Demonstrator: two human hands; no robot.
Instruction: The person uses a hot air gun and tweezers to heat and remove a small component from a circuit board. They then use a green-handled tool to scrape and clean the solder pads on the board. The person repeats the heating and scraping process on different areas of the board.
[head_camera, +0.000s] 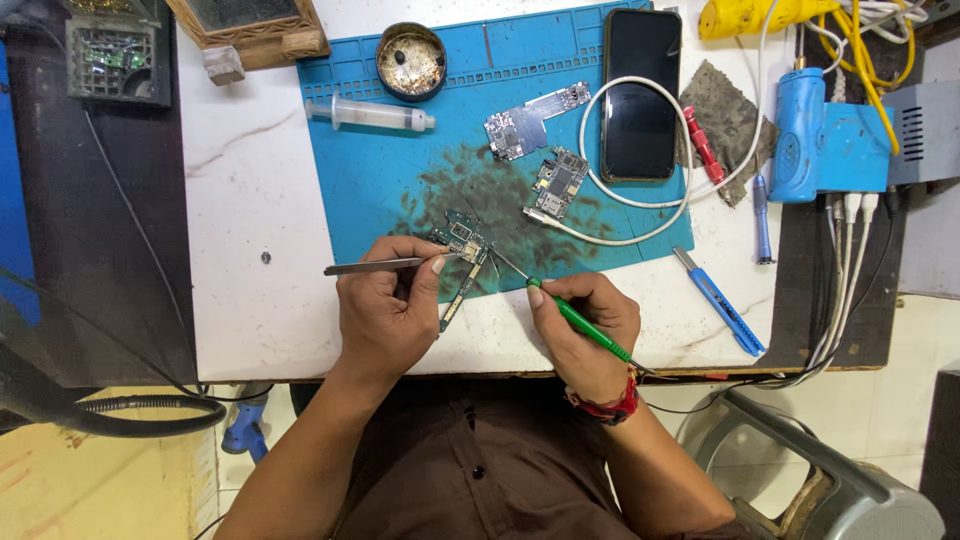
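Note:
My left hand (388, 305) grips metal tweezers (375, 266) that lie level, their tips resting on a small green circuit board (462, 248) on the blue work mat (380, 170). My right hand (585, 320) holds a green-handled soldering iron (580, 325) like a pen. Its thin tip reaches up-left to the same board. A red thread band circles the right wrist.
Two more circuit boards (535, 120) (558, 182) lie mid-mat, with a black phone (640, 92), a white cable (640, 205), a syringe (370, 113) and a round tin (411, 60). A blue cutter (718, 300), red tool (703, 143) and blue station (820, 130) stand to the right.

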